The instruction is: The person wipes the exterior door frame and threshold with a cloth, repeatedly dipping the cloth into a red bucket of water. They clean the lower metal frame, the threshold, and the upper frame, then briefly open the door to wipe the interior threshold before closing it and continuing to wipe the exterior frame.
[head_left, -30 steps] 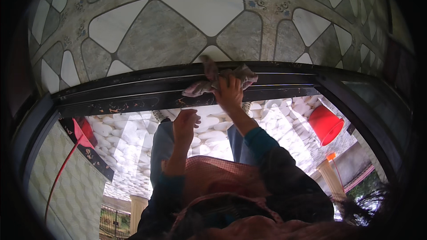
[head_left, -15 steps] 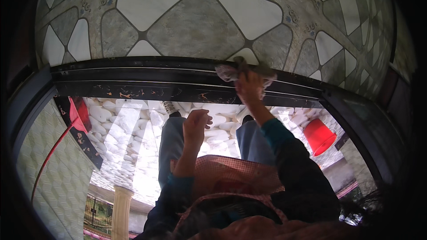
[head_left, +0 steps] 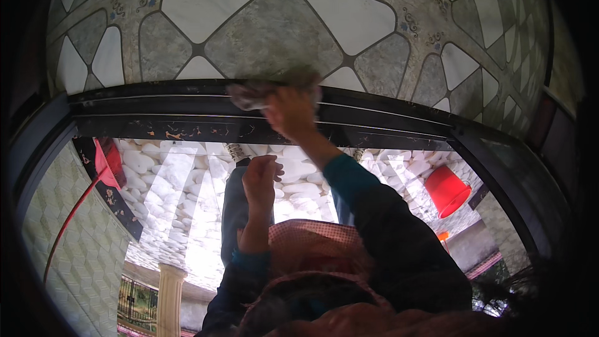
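Note:
My right hand [head_left: 291, 112] presses a greyish-pink cloth [head_left: 249, 96] onto the dark door track [head_left: 187, 103]. Motion blurs the cloth, and its far part overlaps the edge of the patterned tile floor. Bent over my left knee, my left hand [head_left: 258, 178] hovers with nothing in it. Its fingers are loosely curled, with thumb and fingertips apart. A pink checked apron [head_left: 315, 240] covers my lap between the two arms.
Behind the track spreads the grey and white tiled floor [head_left: 274, 31]. White pebble-patterned ground [head_left: 299, 190] lies on my side. A red bucket [head_left: 447, 192] stands at right; a red dustpan [head_left: 109, 163] with a long handle is at left. Dark door frames [head_left: 499, 193] bound both sides.
My right hand has slid the cloth leftward along the track. My left hand has shifted slightly left, still empty.

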Available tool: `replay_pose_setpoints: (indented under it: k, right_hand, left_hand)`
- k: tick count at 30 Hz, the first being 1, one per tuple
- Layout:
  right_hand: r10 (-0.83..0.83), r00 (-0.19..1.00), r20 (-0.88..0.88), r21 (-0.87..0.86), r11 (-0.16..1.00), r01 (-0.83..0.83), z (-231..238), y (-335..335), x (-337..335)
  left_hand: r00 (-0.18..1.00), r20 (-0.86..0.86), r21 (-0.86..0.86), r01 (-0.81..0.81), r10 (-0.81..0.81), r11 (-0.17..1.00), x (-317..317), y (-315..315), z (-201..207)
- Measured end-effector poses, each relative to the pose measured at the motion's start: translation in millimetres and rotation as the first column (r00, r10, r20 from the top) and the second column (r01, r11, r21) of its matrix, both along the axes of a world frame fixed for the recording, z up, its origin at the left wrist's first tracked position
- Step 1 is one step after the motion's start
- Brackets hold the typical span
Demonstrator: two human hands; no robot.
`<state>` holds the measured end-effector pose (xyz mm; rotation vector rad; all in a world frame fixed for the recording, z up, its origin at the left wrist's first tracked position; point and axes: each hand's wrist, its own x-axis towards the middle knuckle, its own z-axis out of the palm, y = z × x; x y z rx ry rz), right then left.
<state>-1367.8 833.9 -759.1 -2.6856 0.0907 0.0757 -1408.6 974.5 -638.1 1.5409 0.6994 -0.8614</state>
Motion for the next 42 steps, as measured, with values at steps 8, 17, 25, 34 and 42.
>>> replay_pose_setpoints:
  k: [8,17,25,34,42]
  right_hand:
    - [-0.44,0.835,-0.331,-0.184,0.898,0.4,39.4,-225.7,-145.6]
    - [-0.434,0.871,-0.229,-0.38,0.864,0.331,-3.0,-182.2,-124.2]
    - [-0.483,0.836,-0.26,-0.415,0.838,0.356,4.3,-164.4,-91.9]
    - [-0.353,0.869,-0.346,0.14,0.897,0.42,-20.7,-23.4,4.8]
    - [-0.027,0.989,-0.143,-0.168,0.986,0.003,17.2,-75.3,-5.6]
  left_hand:
    - [1.0,-0.019,-0.074,-0.017,0.016,0.997,0.5,-7.8,2.4]
    - [0.995,-0.069,-0.069,-0.081,0.076,0.994,8.4,0.5,7.7]
    - [0.987,-0.089,-0.101,-0.146,0.137,0.984,19.6,22.7,10.3]
    - [0.984,-0.096,-0.109,-0.159,0.149,0.981,24.7,18.3,8.8]
    - [0.994,-0.063,-0.052,-0.09,0.087,0.995,15.2,-4.2,4.7]
